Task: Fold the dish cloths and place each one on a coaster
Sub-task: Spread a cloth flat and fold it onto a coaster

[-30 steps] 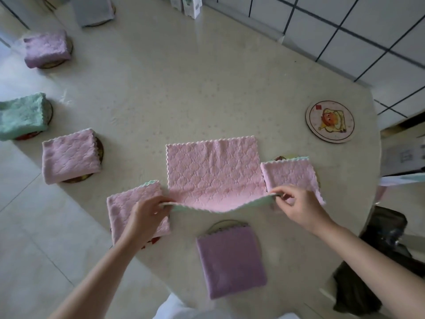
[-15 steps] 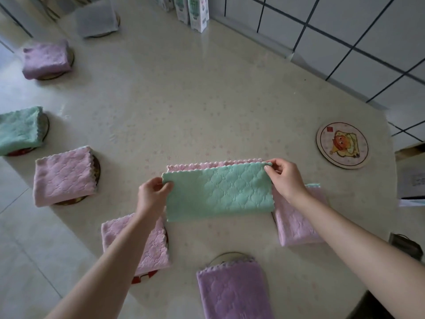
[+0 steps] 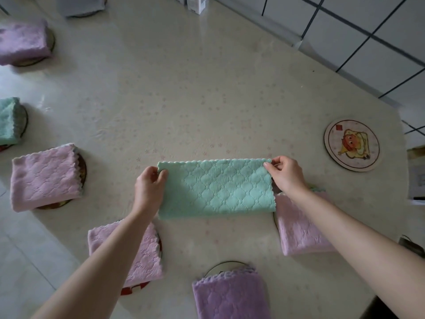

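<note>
The cream, star-speckled worktop [image 3: 184, 100] carried round coasters [image 3: 226, 265] around its edge, most under folded cloths [image 3: 46, 176]; one cartoon coaster [image 3: 351, 145] lay bare at the right. A green dish cloth [image 3: 218, 189] lay near the middle, and cartons [image 3: 195, 4] stood at the far edge.

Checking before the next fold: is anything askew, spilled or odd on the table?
Nothing looks spilled or damaged. The purple cloth nearest the camera sits off-centre, shifted toward the person, leaving the far rim of its coaster showing.

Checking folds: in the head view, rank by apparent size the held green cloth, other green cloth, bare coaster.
1. Held green cloth
2. Bare coaster
3. Other green cloth, cropped by the frame: unsure
</note>
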`<state>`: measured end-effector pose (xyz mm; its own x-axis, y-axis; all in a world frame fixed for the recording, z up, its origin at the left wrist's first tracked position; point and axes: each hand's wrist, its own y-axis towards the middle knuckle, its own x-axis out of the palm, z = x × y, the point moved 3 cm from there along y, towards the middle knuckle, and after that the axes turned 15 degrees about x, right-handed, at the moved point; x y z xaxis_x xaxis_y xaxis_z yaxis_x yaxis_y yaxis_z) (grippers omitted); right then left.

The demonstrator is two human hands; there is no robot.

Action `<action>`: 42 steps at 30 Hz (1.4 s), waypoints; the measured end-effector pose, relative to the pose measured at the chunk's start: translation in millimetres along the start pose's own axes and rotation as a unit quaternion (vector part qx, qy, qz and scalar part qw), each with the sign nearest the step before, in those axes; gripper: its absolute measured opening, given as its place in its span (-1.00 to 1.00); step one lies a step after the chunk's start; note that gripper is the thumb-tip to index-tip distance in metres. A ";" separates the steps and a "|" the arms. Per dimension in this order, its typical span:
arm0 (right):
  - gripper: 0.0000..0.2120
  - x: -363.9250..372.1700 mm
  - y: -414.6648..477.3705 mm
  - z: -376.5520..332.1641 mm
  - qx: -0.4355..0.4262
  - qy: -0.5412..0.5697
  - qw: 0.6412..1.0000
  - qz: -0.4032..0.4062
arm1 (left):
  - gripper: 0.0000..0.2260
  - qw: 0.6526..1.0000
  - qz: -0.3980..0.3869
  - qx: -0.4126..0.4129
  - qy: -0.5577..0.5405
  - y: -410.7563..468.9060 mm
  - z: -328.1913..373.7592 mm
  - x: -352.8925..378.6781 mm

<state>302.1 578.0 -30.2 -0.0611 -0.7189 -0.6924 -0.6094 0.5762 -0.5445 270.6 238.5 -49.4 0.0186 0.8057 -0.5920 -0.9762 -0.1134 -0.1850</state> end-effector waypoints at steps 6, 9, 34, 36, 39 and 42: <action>-0.80 -0.7 3.8 -4.6 0.026 -0.009 1.000 -0.013 | -0.82 0.999 0.018 0.003 0.040 -5.3 10.0 -2.3; -0.76 -5.2 -7.0 -10.4 0.018 -0.021 0.999 -0.025 | -0.82 0.991 0.070 0.032 0.109 -20.2 22.2 -11.0; -0.36 30.4 -118.6 78.8 -0.379 -0.401 0.833 0.050 | -0.44 0.865 -0.167 0.282 0.380 -142.6 -7.2 16.8; -0.35 31.4 -118.8 72.7 -0.368 -0.408 0.834 0.047 | -0.42 0.866 -0.174 0.263 0.388 -146.4 -9.7 17.2; -0.36 33.8 -115.2 58.6 -0.333 -0.434 0.836 0.049 | -0.41 0.867 -0.177 0.252 0.391 -147.4 -9.7 20.5; -0.49 35.7 -111.9 45.6 -0.342 -0.421 0.835 0.096 | -0.42 0.866 -0.176 0.257 0.391 -142.4 -8.6 21.8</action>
<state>404.1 505.6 -15.5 0.1921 0.0558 -0.9798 -0.9786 0.0863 -0.1870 411.9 267.2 -42.7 0.2781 0.0745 -0.9577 -0.8440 0.4950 -0.2065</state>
